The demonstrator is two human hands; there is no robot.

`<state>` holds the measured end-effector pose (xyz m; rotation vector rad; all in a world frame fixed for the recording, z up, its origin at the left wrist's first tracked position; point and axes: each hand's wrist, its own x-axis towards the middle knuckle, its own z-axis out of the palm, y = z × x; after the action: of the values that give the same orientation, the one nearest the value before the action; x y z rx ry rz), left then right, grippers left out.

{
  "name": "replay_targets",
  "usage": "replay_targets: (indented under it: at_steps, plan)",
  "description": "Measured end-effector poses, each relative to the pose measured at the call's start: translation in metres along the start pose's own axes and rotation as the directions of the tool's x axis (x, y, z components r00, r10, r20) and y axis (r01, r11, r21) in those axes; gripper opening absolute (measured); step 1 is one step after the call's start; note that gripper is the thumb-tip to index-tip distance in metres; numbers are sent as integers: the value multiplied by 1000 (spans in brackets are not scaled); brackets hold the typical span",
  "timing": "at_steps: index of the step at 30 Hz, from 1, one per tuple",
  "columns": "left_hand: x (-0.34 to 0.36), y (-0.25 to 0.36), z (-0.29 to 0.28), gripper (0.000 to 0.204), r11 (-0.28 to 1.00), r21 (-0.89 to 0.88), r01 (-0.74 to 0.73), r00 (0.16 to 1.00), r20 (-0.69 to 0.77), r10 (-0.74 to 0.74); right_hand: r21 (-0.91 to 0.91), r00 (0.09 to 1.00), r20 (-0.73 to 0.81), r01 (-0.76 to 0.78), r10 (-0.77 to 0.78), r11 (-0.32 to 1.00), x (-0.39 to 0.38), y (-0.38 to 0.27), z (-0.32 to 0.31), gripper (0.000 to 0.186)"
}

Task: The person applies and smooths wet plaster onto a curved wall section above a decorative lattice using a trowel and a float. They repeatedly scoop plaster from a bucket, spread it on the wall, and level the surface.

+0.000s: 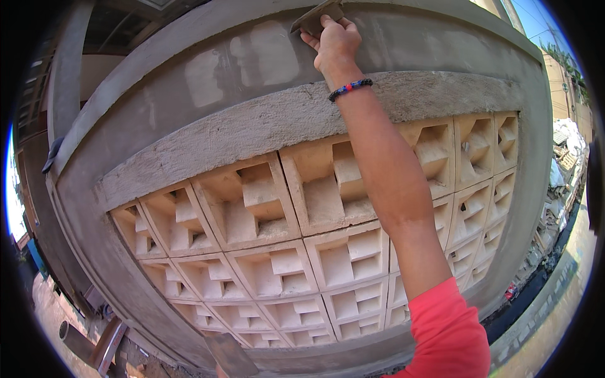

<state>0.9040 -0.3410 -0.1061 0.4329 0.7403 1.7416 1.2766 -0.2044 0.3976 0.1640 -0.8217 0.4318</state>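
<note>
My right hand [338,45] is raised high against the wall, its fingers closed on a flat grey plastering trowel [313,20]. The tool lies at the upper band of grey plaster [416,44], where lighter, patchy areas show to its left. A dark beaded bracelet circles my right wrist, and a red sleeve covers the upper arm. At the lower edge, only a sliver of my left hand [221,372] shows. It is at a flat, grey-brown rectangular plate [230,354], in front of the wall's bottom; the fingers are mostly hidden.
Cream ventilation blocks [265,268] fill the wall's recessed middle, below a rough cement strip [252,129]. A grey column [68,69] stands at the upper left. Rubble and white sacks [567,142] lie along the right side, beside a dark ditch [526,315]. A pipe [77,340] lies lower left.
</note>
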Motion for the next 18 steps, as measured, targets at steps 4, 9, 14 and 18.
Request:
replay_targets:
  at_steps: [4,9,14,18]
  plan:
    - [-8,4,-6,27,1000,-4,-15,1000,-18,15,-16,982,173,-70,72,997,-34,5,-4,27]
    - [-6,7,-15,27,999,-31,-7,1000,-11,7,63,992,-125,36,-28,997,31,-48,-60,23]
    - [-6,8,-22,27,998,-45,-32,999,-33,31,37,998,-63,-2,4,999,45,-32,-36,29]
    - [-2,14,-34,27,997,-63,-35,998,-46,32,82,988,-151,-9,22,997,-11,20,37,31]
